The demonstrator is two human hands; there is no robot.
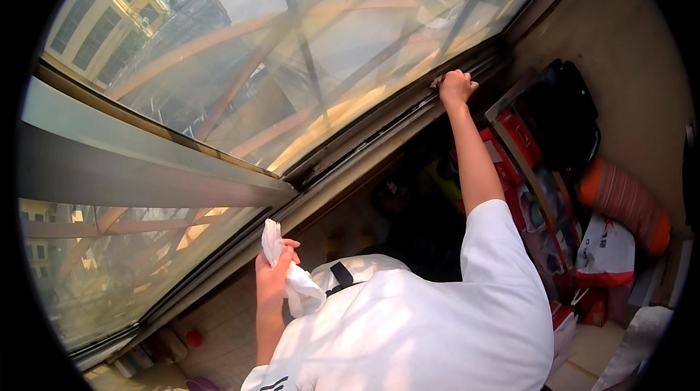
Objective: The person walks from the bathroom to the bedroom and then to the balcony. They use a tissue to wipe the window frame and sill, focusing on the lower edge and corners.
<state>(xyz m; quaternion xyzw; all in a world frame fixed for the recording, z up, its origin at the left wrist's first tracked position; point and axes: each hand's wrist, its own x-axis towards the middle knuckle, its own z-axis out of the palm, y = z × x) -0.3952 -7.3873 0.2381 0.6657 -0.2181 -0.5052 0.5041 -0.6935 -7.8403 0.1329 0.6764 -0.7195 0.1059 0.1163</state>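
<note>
My right hand (457,88) reaches out to the window's sliding track (377,131), near its far right end. Its fingers are closed on a small pale wad (436,82), probably tissue, mostly hidden by the hand. Close to my body, my left hand (278,266) grips a crumpled white tissue or thin cloth (301,287), which sticks out above the fingers and hangs below them. Dark grime shows along the grooves of the track. Beyond it stands the hazy window pane (235,63), and a wide light-coloured window frame post (153,156) meets the track at the left.
On the right, a shelf unit (525,172) holds red boxes, with a black case (563,112) on top. An orange striped roll (629,205) and a white-and-red bag (606,251) bearing writing are beside it. A red ball-like object (193,338) lies on the tiled floor.
</note>
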